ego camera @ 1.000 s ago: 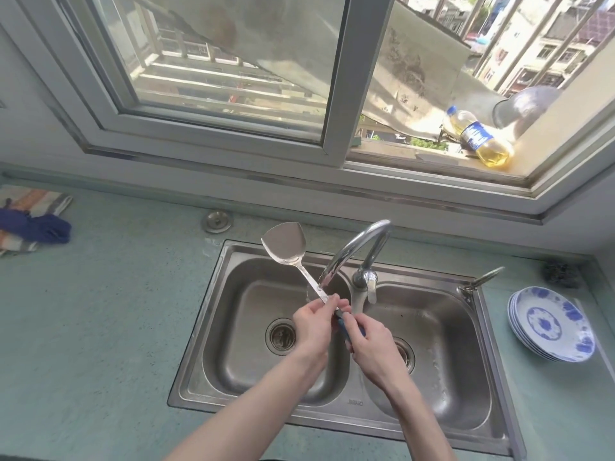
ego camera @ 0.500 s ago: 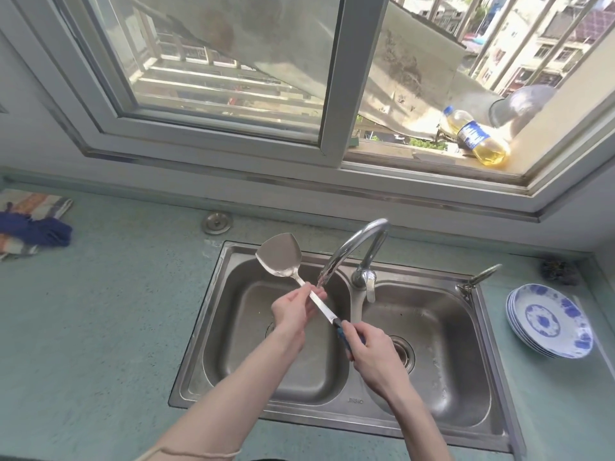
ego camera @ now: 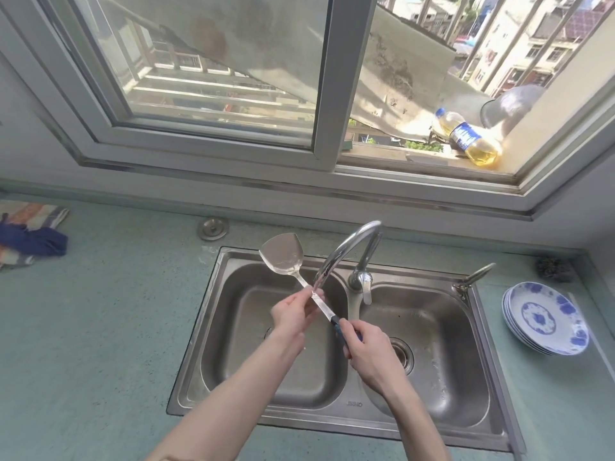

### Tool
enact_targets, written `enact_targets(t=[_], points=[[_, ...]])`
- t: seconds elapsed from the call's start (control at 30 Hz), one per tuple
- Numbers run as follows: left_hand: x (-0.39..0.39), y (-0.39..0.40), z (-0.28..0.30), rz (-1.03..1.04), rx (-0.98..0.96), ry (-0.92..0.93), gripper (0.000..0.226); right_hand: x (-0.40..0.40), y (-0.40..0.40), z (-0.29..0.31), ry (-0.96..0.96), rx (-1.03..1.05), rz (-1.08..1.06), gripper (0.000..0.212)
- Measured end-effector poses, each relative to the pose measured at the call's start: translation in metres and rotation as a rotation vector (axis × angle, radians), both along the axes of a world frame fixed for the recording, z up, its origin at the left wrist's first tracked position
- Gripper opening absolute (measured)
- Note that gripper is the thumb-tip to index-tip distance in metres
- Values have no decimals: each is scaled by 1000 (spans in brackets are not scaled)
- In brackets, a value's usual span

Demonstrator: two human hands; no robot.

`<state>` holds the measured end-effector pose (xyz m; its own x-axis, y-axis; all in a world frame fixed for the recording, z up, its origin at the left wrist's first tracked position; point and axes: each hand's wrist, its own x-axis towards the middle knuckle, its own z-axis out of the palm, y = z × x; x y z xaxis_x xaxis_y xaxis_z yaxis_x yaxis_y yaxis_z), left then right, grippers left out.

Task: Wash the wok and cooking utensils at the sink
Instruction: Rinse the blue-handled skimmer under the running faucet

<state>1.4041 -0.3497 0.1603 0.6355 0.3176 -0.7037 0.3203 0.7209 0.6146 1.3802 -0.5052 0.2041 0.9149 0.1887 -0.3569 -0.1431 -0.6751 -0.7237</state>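
You hold the spatula (ego camera: 283,253) over the sink's (ego camera: 429,427) left basin, under the tap (ego camera: 346,247).
Your right hand (ego camera: 367,347) is clamped on its blue handle; your left hand (ego camera: 293,314) pinches the metal shaft; blade tilted up and away; plates (ego camera: 545,319) stacked on the worktop (ego camera: 100,327) at right.

Setting: home kitchen. Evidence: stainless double-bowl sink (ego camera: 213,327) set into a pale green surface (ego camera: 100,327), gooseneck tap (ego camera: 352,247) between the bowls. Stack of blue-and-white plates (ego camera: 545,319) to the right; folded cloth (ego camera: 30,237) to the left. Bottle of yellow oil (ego camera: 469,141) on the sill of a sliding window (ego camera: 324,94); residential buildings outside.
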Motion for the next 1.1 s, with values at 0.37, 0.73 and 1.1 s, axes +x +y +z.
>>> enact_targets(t=[0.37, 0.73, 1.1], points=[[5, 7, 1, 30, 0, -13, 20, -4, -2, 1, -10, 20, -14, 50], [-14, -19, -2, -203, 47, -31, 29, 10, 1, -2, 33, -28, -39, 51], [1, -6, 11, -120, 42, -58, 11, 10, 2, 2, -7, -8, -34, 50]])
